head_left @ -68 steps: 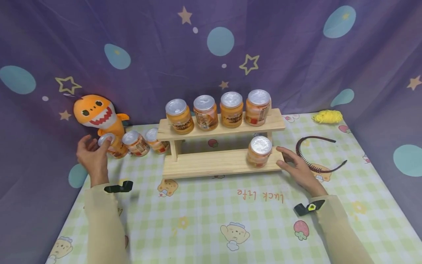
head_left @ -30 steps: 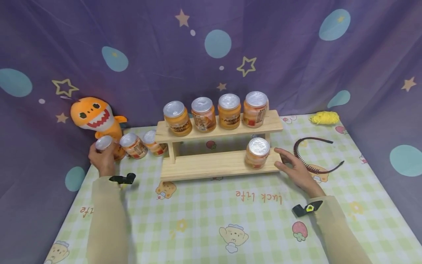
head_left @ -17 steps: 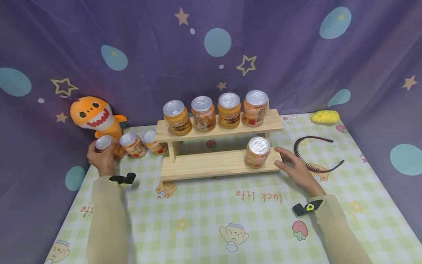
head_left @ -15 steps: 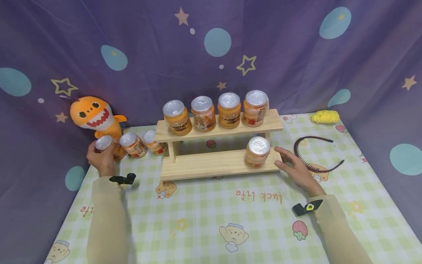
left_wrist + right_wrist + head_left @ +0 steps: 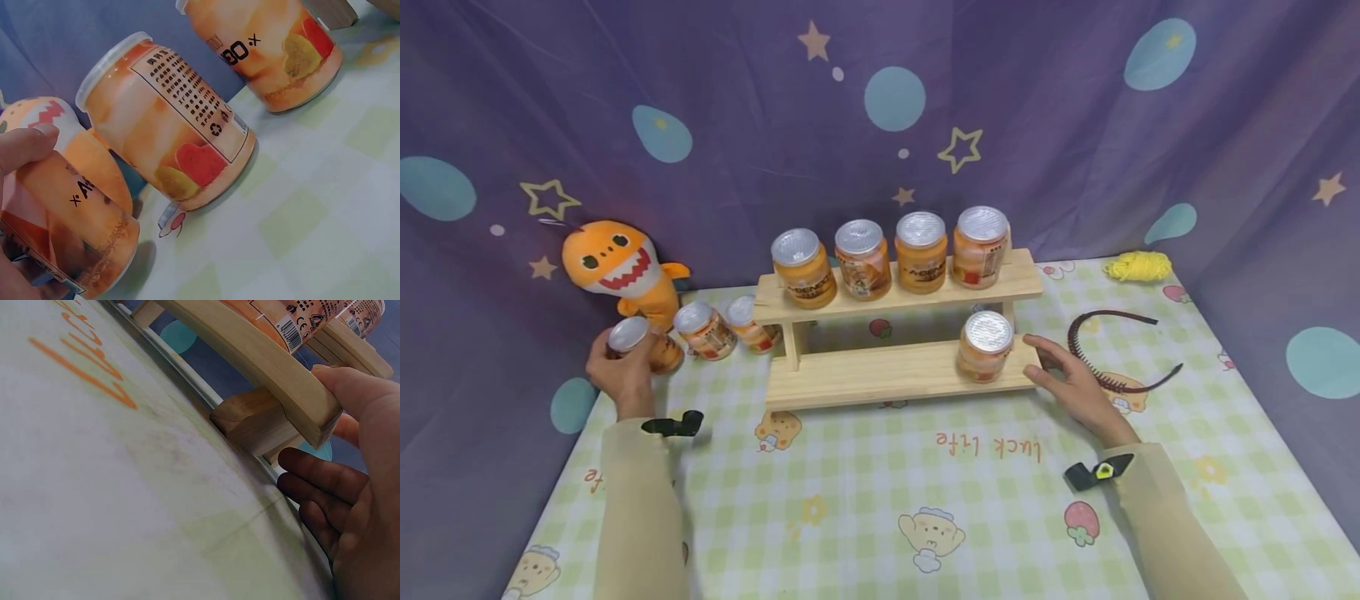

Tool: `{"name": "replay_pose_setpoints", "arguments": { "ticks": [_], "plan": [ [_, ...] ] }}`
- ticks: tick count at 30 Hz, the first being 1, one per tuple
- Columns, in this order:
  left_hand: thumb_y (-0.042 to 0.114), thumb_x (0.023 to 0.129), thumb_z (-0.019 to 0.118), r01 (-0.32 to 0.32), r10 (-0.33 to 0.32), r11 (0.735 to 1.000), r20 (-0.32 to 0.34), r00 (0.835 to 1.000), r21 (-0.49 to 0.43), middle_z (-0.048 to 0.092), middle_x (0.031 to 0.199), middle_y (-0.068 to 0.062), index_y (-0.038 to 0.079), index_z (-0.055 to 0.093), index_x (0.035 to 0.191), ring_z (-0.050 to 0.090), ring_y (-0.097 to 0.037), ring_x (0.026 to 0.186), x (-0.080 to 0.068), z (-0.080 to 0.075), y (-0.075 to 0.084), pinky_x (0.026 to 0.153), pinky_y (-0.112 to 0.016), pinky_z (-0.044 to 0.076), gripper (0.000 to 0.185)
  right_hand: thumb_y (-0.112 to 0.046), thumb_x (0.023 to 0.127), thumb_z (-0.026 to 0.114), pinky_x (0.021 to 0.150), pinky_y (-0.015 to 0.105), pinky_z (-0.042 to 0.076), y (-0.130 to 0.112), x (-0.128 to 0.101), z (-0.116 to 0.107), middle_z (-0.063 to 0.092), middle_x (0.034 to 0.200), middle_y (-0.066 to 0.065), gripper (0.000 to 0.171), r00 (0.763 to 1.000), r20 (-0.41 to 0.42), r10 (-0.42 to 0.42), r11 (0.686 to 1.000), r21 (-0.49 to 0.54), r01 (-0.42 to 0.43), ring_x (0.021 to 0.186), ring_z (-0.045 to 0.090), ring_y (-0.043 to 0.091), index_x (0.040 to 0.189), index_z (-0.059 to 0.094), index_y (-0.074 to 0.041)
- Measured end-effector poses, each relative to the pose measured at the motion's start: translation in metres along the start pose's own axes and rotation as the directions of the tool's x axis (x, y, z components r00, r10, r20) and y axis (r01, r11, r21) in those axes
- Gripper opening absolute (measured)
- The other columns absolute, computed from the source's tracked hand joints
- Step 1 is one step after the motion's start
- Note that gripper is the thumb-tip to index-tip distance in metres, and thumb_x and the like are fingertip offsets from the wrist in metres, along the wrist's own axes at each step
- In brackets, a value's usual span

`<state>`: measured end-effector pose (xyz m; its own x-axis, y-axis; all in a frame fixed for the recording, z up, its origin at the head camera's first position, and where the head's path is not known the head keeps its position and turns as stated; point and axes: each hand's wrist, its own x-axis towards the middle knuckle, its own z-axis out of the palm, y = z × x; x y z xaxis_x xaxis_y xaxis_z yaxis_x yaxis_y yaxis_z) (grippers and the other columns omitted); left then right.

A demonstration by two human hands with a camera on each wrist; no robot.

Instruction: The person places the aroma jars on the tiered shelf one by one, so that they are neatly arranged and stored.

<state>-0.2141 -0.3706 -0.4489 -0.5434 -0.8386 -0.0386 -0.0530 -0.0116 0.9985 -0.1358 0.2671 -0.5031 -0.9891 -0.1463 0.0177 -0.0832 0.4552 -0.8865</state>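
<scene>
My left hand (image 5: 619,377) grips an orange jar with a silver lid (image 5: 628,335) at the far left of the table, just below an orange shark plush (image 5: 621,267). In the left wrist view the held jar (image 5: 75,231) is tilted, with my thumb (image 5: 25,147) on its side. Two more jars (image 5: 703,329) (image 5: 751,321) stand beside it. My right hand (image 5: 1075,385) rests with straight fingers against the right end of the wooden rack's lower shelf (image 5: 880,371), its thumb (image 5: 356,387) on the board end. One jar (image 5: 987,346) stands on that shelf near the hand.
Several jars (image 5: 865,258) line the rack's upper shelf. A dark toothed headband (image 5: 1112,350) lies right of my right hand and yellow yarn (image 5: 1138,265) at the back right. A purple star curtain closes in the back and sides. The checked tablecloth (image 5: 880,500) spreads in front.
My left hand has closed round the far-left jar and drawn it slightly left and toward me. The right hand has stayed at the rack's end.
</scene>
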Motion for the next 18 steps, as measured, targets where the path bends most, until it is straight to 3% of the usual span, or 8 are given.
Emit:
{"name": "replay_pose_setpoints", "arguments": {
  "ticks": [18],
  "plan": [
    [0.002, 0.067, 0.090, -0.042, 0.042, 0.998, 0.011, 0.999, -0.043, 0.063, 0.114, 0.007, 0.018, 0.070, 0.117, 0.056, -0.008, 0.110, -0.034, -0.016, 0.022, 0.105, -0.026, 0.047, 0.055, -0.029, 0.101, 0.060, 0.104, 0.031, 0.041, 0.002, 0.000, 0.000, 0.050, 0.153, 0.012, 0.054, 1.000, -0.003, 0.000, 1.000, -0.002, 0.000, 0.112, 0.049, -0.010, 0.151, 0.044, -0.018]
  ]
}}
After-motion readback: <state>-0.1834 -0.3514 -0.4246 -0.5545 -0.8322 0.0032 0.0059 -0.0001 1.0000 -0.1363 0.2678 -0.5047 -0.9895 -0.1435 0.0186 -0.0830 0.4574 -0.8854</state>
